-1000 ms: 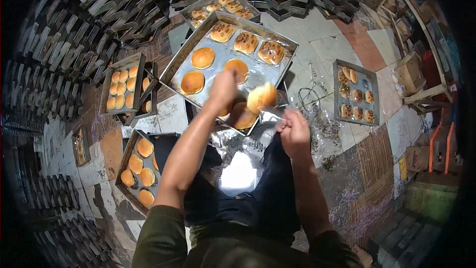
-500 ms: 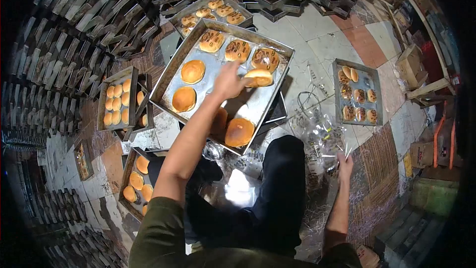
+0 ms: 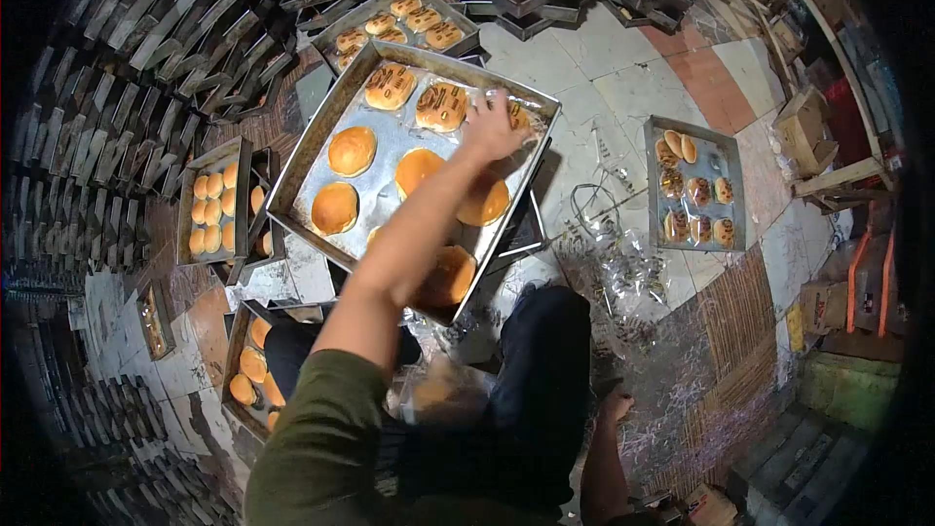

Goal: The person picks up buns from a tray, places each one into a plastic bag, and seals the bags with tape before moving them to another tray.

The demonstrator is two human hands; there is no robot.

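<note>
My left hand (image 3: 494,129) reaches across the large metal tray (image 3: 282,197), its fingers bent over a wrapped bun (image 3: 521,117) in the far right corner. Two more wrapped buns with dark printing, one at the far left (image 3: 391,86) and one in the middle (image 3: 441,106), share that row. Bare golden buns (image 3: 352,151) lie nearer; my forearm covers part of some. Low beside my right knee is my right hand (image 3: 614,406), fingers curled; what they hold, if anything, is hidden. A blurred clear plastic bag (image 3: 443,392) shows between my legs.
Clear plastic bags (image 3: 628,273) lie on the floor to the right, near a smaller tray (image 3: 654,185) of wrapped buns. Other bun trays stand at the left (image 3: 185,234), near left (image 3: 234,356) and back (image 3: 467,37). Stacked metal trays (image 3: 97,136) line the left and back.
My left hand has left the bare bun and moved to the corner wrapped bun. My right hand has dropped back toward me; the white strips it held no longer show.
</note>
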